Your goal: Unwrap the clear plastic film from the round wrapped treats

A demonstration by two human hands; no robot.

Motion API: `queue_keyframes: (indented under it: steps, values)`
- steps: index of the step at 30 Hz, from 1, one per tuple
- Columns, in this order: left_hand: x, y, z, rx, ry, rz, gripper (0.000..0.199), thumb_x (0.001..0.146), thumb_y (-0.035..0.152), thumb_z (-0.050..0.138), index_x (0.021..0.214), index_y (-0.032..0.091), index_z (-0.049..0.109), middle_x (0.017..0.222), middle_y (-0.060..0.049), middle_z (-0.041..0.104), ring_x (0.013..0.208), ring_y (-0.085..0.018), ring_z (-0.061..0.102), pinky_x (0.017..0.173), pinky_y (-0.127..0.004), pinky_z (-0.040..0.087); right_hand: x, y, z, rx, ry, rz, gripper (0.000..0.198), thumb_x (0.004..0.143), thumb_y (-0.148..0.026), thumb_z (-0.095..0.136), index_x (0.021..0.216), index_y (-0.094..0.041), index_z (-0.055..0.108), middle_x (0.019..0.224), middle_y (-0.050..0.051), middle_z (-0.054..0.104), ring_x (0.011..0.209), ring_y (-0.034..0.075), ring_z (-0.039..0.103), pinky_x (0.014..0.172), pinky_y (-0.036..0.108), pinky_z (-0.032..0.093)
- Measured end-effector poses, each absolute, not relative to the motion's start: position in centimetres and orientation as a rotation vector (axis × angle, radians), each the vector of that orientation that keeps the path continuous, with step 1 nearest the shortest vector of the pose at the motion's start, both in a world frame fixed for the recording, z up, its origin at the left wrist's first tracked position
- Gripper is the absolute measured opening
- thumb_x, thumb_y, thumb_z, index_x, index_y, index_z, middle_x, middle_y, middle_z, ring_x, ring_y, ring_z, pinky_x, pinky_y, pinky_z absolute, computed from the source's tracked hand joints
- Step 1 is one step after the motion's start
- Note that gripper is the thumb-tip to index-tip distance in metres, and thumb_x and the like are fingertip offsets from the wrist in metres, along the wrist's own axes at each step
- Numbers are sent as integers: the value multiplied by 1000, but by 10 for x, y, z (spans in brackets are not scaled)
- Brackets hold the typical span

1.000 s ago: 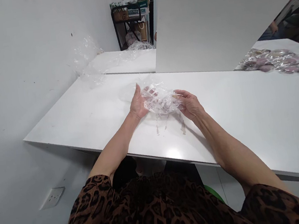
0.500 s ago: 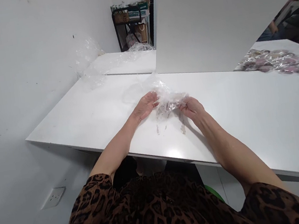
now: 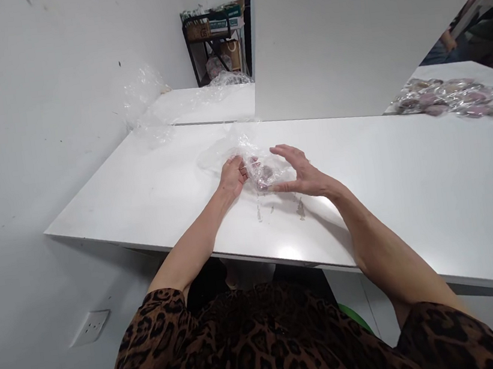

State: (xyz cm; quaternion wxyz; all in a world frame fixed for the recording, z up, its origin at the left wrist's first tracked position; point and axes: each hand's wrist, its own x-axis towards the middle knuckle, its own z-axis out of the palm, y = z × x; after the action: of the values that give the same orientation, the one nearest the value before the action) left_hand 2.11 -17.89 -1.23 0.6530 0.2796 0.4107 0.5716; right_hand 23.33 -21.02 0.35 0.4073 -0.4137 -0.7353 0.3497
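Observation:
A crumpled clear plastic bag [image 3: 267, 169] rests on the white table [image 3: 176, 200], with something reddish-pink showing through it. My left hand [image 3: 232, 175] has its fingers curled at the bag's left side and grips the plastic there. On the other side my right hand [image 3: 302, 172] is spread wide, thumb and fingers apart around the bag's right part; its thumb tip is close to or touching the plastic. What exactly lies inside the bag cannot be made out. Small dark marks [image 3: 300, 207] show on the tabletop in front of the bag.
Loose clear plastic [image 3: 148, 106] lies by the left wall. A white upright panel [image 3: 327, 40] borders the table's back. Wrapped pinkish and brown items [image 3: 457, 97] lie at the far right. A black cart [image 3: 209, 38] stands behind. Part of another person [image 3: 448, 43] shows at upper right.
My right hand has let go of the plastic and opened wide. The bag has shifted slightly left with my left hand, and its reddish contents show more plainly.

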Motion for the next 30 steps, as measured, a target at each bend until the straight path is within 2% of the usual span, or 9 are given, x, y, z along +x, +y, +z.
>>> queue_keyframes:
  steps: [5, 8, 10, 13, 19, 23, 26, 28, 30]
  values:
    - [19, -179, -12, 671, 930, 1256, 12, 89, 26, 70, 89, 17, 61, 83, -5, 77, 72, -16, 74, 77, -29, 55, 229, -199, -6, -993, -1329, 908, 40, 75, -63, 83, 78, -25, 70, 101, 5, 73, 112, 26, 65, 105, 50, 51]
    - [17, -181, -9, 679, 910, 1221, 25, 93, 42, 70, 95, 18, 62, 90, -8, 78, 74, -18, 74, 73, -29, 54, 236, -187, -8, -942, -834, 1018, 39, 76, -54, 81, 72, -24, 58, 75, -1, 65, 74, 16, 64, 76, 36, 60]
    - [17, -182, -7, 689, 892, 1176, 41, 91, 58, 68, 101, 18, 65, 96, -11, 78, 80, -20, 74, 74, -30, 54, 242, -181, -6, -939, -679, 1081, 39, 76, -50, 81, 71, -23, 52, 68, -3, 60, 65, 13, 61, 67, 31, 59]
    - [18, -184, -5, 704, 870, 1099, 56, 85, 69, 70, 110, 19, 66, 105, -15, 76, 93, -25, 75, 82, -34, 56, 245, -181, -1, -930, -691, 1194, 33, 74, -45, 80, 76, -24, 55, 74, -2, 66, 70, 14, 65, 64, 29, 57]
    - [15, -193, 3, 662, 660, 1033, 35, 85, 42, 76, 110, 21, 65, 117, -13, 72, 113, -25, 72, 104, -45, 54, 240, -196, 8, -823, -1011, 1047, 26, 71, -32, 80, 95, -27, 72, 95, 1, 75, 96, 19, 69, 89, 37, 55]
    - [7, -198, 12, 567, 629, 1039, 75, 83, 82, 57, 124, 19, 62, 125, -19, 69, 131, -37, 63, 104, -59, 54, 246, -211, 23, -735, -1271, 919, 18, 76, -31, 78, 94, -28, 77, 115, 2, 74, 124, 24, 62, 112, 44, 44]
    - [1, -202, 17, 520, 700, 1069, 99, 71, 98, 51, 130, 18, 58, 128, -22, 67, 136, -42, 59, 101, -62, 54, 255, -223, 40, -721, -1639, 1176, 29, 72, -33, 85, 100, -28, 79, 129, 3, 71, 135, 29, 56, 117, 47, 40]
    - [-1, -206, 20, 525, 765, 1085, 88, 75, 89, 59, 128, 19, 60, 123, -21, 69, 132, -40, 62, 100, -59, 56, 259, -229, 49, -654, -1810, 1426, 43, 65, -36, 92, 105, -28, 79, 131, 4, 70, 136, 31, 56, 116, 48, 42]
    - [0, -210, 20, 541, 855, 1055, 56, 85, 64, 70, 117, 19, 63, 110, -18, 72, 117, -36, 70, 97, -53, 59, 259, -230, 52, -563, -1762, 1557, 47, 66, -46, 92, 106, -26, 79, 127, 7, 72, 133, 32, 58, 112, 49, 45]
